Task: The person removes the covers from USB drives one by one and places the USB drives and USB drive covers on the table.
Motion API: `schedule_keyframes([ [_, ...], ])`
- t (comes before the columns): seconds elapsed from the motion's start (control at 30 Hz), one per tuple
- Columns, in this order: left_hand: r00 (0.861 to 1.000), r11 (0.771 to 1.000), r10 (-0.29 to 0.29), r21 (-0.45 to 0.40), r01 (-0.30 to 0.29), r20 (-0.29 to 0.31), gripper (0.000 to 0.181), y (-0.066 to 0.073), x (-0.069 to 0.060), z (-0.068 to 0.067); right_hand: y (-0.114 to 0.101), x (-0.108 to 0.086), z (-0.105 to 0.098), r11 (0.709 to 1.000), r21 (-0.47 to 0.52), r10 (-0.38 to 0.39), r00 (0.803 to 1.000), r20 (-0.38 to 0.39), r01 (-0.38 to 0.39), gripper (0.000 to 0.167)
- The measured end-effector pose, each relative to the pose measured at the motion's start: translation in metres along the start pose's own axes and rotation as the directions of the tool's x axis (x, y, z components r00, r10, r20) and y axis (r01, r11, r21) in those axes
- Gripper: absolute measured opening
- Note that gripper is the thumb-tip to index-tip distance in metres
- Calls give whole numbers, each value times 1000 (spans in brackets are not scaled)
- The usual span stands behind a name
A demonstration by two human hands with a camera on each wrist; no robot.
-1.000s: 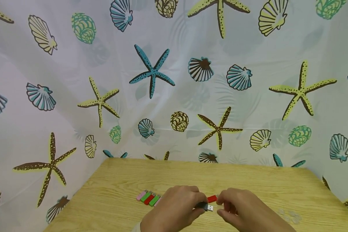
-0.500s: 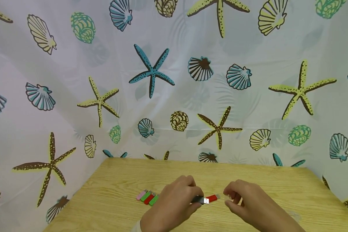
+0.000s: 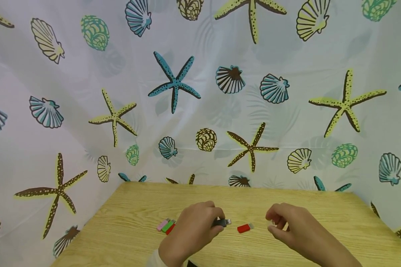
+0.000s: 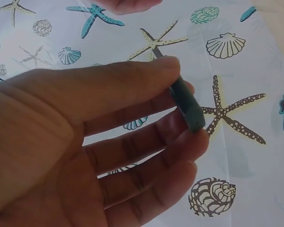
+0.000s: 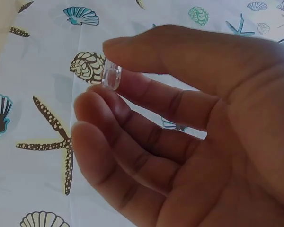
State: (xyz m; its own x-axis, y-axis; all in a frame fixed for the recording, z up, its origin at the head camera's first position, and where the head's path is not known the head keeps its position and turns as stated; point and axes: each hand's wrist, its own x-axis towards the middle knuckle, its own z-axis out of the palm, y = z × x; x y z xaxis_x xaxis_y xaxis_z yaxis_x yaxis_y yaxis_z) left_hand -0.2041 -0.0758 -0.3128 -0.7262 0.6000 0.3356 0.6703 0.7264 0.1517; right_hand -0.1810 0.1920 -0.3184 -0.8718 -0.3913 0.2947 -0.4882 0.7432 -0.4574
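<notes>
My left hand [image 3: 192, 228] pinches a dark USB stick [image 3: 220, 223] between thumb and fingers, its bare metal plug pointing right. Up close in the left wrist view, the stick [image 4: 188, 108] is tilted, with the thumb on one side and fingertips on the other. My right hand [image 3: 295, 227], apart from the left, holds a small clear cap [image 5: 112, 76] between thumb and fingers. A red USB stick [image 3: 243, 228] lies on the table between the two hands, its plug end to the right.
Left of my left hand lies a row of USB sticks: pink [image 3: 162, 225], green [image 3: 168, 225] and red [image 3: 170, 229], partly covered by the hand. The wooden table [image 3: 140, 200] ends at a curtain [image 3: 200, 111] printed with shells and starfish.
My hands have drawn apart: the left, with the dark USB stick, went left and up; the right, with the clear cap, went right. The red USB stick is now fully uncovered.
</notes>
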Motion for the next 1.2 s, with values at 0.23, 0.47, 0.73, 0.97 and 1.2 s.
schedule_keyframes([
  [0.23,1000,999,-27,-34,27,5,11,-10,3,5,10,-2,-5,999,-17,42,999,-32,-42,13],
  [0.47,999,999,-42,-34,42,-9,11,-18,4,10,18,-4,-8,997,-27,69,997,-42,-70,15],
  [0.73,995,995,-91,-31,92,29,12,-27,5,18,30,-3,-7,996,-8,94,995,-23,-94,12],
  [0.97,993,994,-110,-18,111,52,15,-34,6,24,49,-2,-4,982,-62,176,984,-39,-179,9],
  [1.2,989,992,-127,4,127,73,17,-40,7,29,66,-2,-3,964,-87,250,968,-12,-250,9],
])
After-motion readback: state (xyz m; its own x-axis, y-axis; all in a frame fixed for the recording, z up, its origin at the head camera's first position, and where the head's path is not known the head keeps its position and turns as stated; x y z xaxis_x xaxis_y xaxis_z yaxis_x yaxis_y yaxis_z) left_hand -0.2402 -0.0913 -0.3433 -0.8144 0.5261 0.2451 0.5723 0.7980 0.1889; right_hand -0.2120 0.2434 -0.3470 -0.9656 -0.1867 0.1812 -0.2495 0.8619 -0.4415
